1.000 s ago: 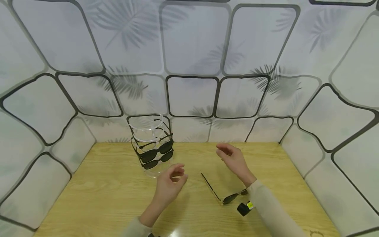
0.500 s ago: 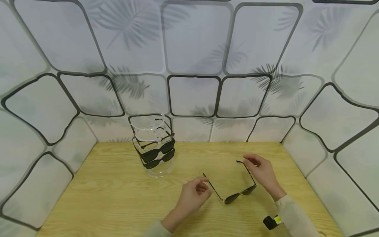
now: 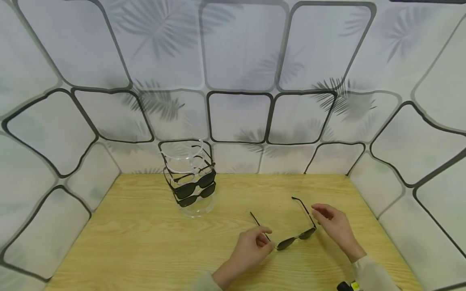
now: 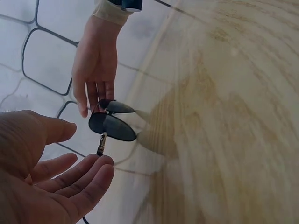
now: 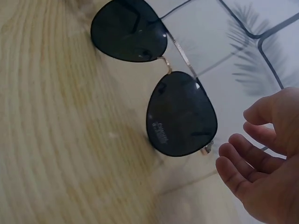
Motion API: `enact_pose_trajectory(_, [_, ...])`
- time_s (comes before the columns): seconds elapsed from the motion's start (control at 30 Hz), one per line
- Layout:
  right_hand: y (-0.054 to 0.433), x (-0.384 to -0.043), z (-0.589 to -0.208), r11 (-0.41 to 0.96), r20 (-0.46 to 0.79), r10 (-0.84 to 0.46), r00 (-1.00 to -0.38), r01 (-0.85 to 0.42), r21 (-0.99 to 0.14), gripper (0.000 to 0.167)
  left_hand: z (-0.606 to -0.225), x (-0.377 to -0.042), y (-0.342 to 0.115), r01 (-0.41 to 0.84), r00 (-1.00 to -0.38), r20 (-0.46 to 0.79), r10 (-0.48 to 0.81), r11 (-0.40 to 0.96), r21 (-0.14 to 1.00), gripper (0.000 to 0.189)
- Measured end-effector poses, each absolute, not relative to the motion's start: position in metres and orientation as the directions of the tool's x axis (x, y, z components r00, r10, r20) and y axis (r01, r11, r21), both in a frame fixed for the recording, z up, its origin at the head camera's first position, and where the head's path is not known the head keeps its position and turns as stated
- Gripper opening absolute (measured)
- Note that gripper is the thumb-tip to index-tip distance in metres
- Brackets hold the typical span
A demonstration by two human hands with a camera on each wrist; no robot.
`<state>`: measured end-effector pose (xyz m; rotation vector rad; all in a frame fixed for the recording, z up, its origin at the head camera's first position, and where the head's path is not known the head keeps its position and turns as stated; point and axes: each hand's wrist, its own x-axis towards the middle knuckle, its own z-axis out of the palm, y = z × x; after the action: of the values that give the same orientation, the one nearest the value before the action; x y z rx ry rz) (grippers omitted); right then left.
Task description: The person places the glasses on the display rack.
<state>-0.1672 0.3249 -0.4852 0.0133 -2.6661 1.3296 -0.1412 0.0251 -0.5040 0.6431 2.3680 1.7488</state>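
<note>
A pair of aviator sunglasses (image 3: pixel 285 243) with dark lenses and a thin gold bridge rests on the wooden table, both temples spread toward the back. Just left of its left hinge is my left hand (image 3: pixel 251 248), fingers loosely bent and thumb apart from them. In the left wrist view, the fingertips (image 4: pixel 105 161) come right up to the hinge. On the other side, my right hand (image 3: pixel 335 226) is beside the right hinge. The right wrist view shows its relaxed fingers (image 5: pixel 229 170) close to the lens edge, with nothing between them and the thumb.
At the back left stands a clear tiered rack (image 3: pixel 198 212) bearing several glasses, among them black sunglasses (image 3: pixel 185 191) and clear-lensed frames. Patterned cloth walls (image 3: pixel 236 117) enclose the table (image 3: pixel 145 242) at the back and sides.
Both hands have moved right and toward the person, coming to either side of the aviator sunglasses at the hinges. The sunglasses stay in place on the table.
</note>
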Motion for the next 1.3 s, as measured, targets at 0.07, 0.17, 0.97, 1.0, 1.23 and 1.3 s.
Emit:
enact_pose_trajectory(0.07, [0.326, -0.165, -0.489, 0.606, 0.156, 0.066, -0.986, -0.085, -0.791, 0.036, -0.507, -0.140, 0.029, 0.259, -0.898, 0.144, 0.415, 0.234, 0.937, 0.032])
enact_pose_trajectory(0.17, [0.328, -0.164, -0.493, 0.601, 0.151, 0.080, -0.985, -0.073, -0.796, 0.035, -0.510, -0.139, 0.033, 0.241, -0.899, 0.125, 0.419, 0.236, 0.942, 0.033])
enact_pose_trajectory(0.97, [0.329, -0.162, -0.513, 0.543, 0.039, 0.137, -0.990, 0.042, -0.839, 0.031, -0.521, -0.138, 0.046, 0.186, -0.938, 0.105, 0.329, 0.225, 0.956, 0.016])
enact_pose_trajectory(1.0, [0.329, -0.162, -0.513, 0.536, 0.032, 0.137, -0.990, 0.047, -0.843, 0.032, -0.522, -0.138, 0.046, 0.187, -0.939, 0.108, 0.326, 0.220, 0.957, 0.016])
enact_pose_trajectory(1.23, [0.327, -0.161, -0.509, 0.486, 0.014, 0.131, -0.991, 0.052, -0.872, 0.034, -0.518, -0.139, 0.041, 0.183, -0.952, 0.121, 0.282, 0.206, 0.961, 0.018])
enact_pose_trajectory(1.3, [0.325, -0.161, -0.507, 0.483, 0.024, 0.120, -0.992, 0.037, -0.875, 0.035, -0.514, -0.140, 0.038, 0.185, -0.953, 0.125, 0.275, 0.201, 0.962, 0.017])
